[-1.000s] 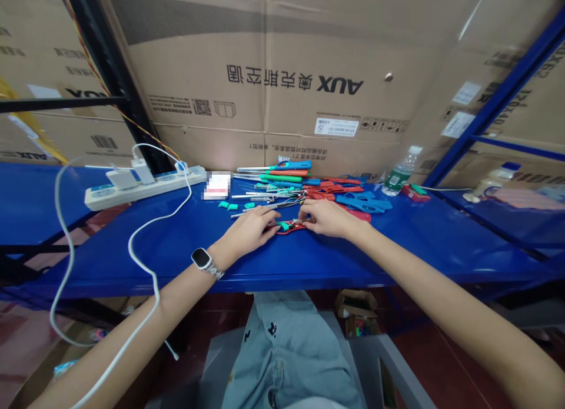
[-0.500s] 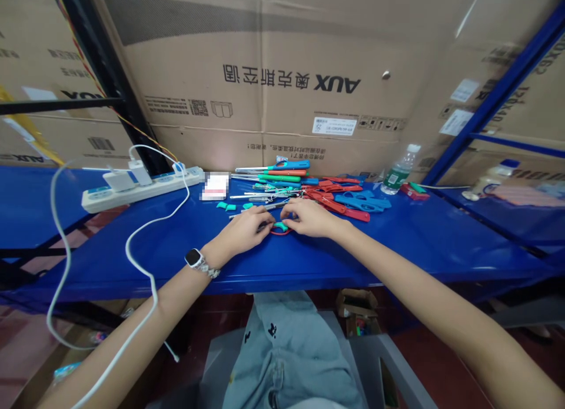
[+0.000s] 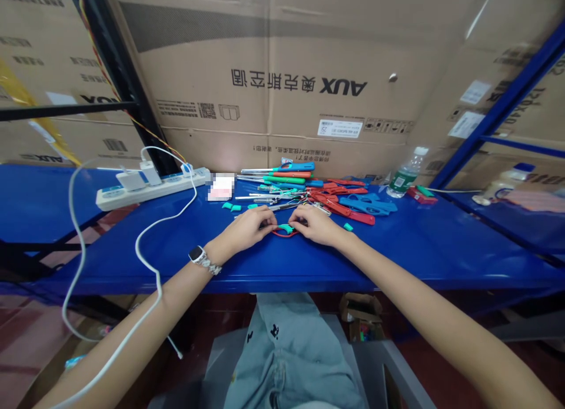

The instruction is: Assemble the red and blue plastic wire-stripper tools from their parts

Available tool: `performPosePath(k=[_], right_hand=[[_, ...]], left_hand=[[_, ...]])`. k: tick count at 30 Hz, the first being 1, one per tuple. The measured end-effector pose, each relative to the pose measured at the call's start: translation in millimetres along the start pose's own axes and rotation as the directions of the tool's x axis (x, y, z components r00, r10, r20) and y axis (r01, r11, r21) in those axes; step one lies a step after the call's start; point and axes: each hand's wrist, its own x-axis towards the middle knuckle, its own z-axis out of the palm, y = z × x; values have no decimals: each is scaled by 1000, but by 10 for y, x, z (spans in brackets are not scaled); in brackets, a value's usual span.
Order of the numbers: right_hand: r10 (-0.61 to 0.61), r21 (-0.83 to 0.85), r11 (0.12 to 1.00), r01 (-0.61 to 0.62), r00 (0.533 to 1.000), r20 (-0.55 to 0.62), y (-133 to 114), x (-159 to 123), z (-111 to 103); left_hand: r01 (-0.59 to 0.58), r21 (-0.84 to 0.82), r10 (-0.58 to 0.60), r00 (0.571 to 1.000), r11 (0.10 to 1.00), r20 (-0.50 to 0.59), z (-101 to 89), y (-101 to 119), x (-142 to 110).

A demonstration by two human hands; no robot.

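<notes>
My left hand [image 3: 253,225] pinches the left end of a red lighter casing [image 3: 285,235], low over the blue table. At the casing's right end, my right hand [image 3: 316,223] has its thumb and fingers closed. Between the two hands shows a green trigger piece [image 3: 287,228] set within the red curve. My fingers cover both ends of the casing. Behind them lie metal lighter rods [image 3: 260,197] and red casing halves [image 3: 342,204]. A loose green trigger [image 3: 348,227] rests to the right of my right hand.
Assembled long lighters [image 3: 289,175] are stacked at the back, beside blue casings [image 3: 371,204]. A power strip [image 3: 154,188] with a white cable [image 3: 145,238] is on the left. A water bottle [image 3: 406,176] stands back right. A large carton [image 3: 282,50] walls the rear.
The view has shifted slightly, moving everything a little right. My hands stay at the red casing, slightly farther apart. A green trigger piece right of my right hand now shows.
</notes>
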Motion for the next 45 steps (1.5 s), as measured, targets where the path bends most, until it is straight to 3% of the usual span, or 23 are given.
performPosePath(k=[6, 11, 17, 23, 33, 35, 45], right_hand=[[36, -13, 999, -36, 999, -5, -20, -3, 9], [16, 4, 1000, -16, 1000, -5, -24, -2, 0], [-2, -7, 1000, 2, 1000, 17, -20, 8, -29], [6, -65, 998, -4, 1000, 30, -40, -16, -30], [61, -462, 886, -48, 998, 14, -143, 35, 112], [58, -477, 878, -31, 997, 41, -152, 39, 114], [-14, -455, 888, 61, 994, 107, -95, 52, 70]], left_hand=[[-175, 278, 162, 984, 945, 72, -44, 18, -35], [-252, 288, 228, 967, 924, 116, -67, -55, -96], [-215, 244, 205, 976, 946, 67, -34, 37, -30], [-226, 120, 214, 971, 967, 107, 47, 91, 96], [-157, 68, 153, 986, 985, 57, 53, -156, 224], [-124, 1, 124, 992, 992, 3, 70, -183, 202], [-43, -87, 44, 999, 995, 4, 84, -148, 147]])
